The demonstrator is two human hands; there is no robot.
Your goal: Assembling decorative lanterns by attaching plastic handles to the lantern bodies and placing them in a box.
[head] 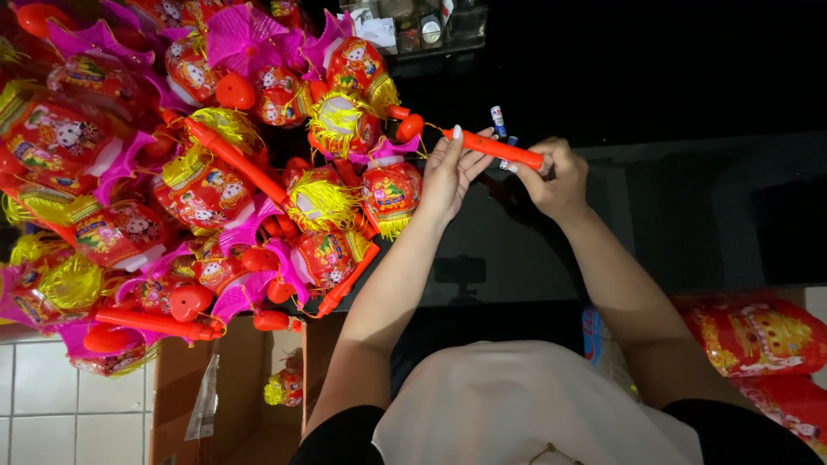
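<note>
Both my hands hold a slim orange plastic stick [504, 151] over a dark table [680, 215]. My left hand [448, 176] pinches the stick's left part with the fingers stretched. My right hand [556, 176] is closed around its right end. A small blue-and-white battery [498, 120] sticks up just behind the stick, and a second one [508, 141] shows between my hands. A thin string runs from the stick's left end toward a red and yellow toy lantern [392, 191] beside my left hand.
A big heap of red, pink and yellow toy lanterns [155, 172] with orange sticks covers the left side. An open cardboard box [233, 387] stands on the tiled floor below it. Red printed packages [758, 336] lie at the lower right. Small containers [422, 30] sit at the far edge.
</note>
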